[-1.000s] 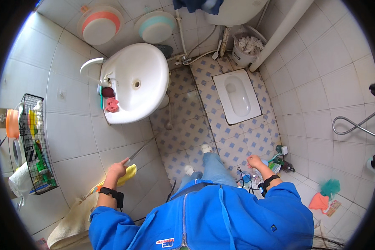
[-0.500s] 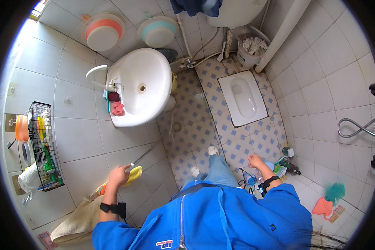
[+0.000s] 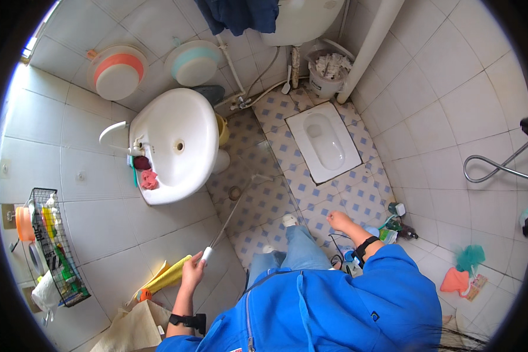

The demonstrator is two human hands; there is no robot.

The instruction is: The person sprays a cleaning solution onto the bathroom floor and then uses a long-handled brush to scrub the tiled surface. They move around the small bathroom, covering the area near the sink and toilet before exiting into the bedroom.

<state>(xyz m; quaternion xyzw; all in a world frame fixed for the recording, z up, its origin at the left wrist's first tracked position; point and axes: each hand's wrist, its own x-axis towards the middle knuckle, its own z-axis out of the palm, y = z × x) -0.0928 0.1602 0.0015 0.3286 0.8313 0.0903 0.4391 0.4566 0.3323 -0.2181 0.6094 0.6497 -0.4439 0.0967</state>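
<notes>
My left hand [image 3: 193, 270] is closed round the white handle [image 3: 208, 252] of a long thin rod [image 3: 230, 219]. The rod slants away over the floor beside the sink, and its far end carries a pale head [image 3: 262, 177] too small to make out. A yellow cloth-like thing [image 3: 169, 274] hangs by the wall just behind this hand. My right hand [image 3: 340, 222] is loosely curled above the tiled floor, with nothing visible in it. Several bottles [image 3: 387, 236] and a dark cord [image 3: 336, 246] lie near my right forearm.
A white sink [image 3: 176, 146] juts from the left wall; a squat toilet [image 3: 324, 142] is set in the floor beyond. A wastebasket [image 3: 327, 73] stands at the back. Basins [image 3: 117, 73] and a wire basket [image 3: 51, 246] hang on the walls. A metal hose [image 3: 487, 164] loops at right.
The rod has swung out from the left wall over the floor, showing more of its length. My left hand has shifted right and down in the picture. The whole view has turned somewhat.
</notes>
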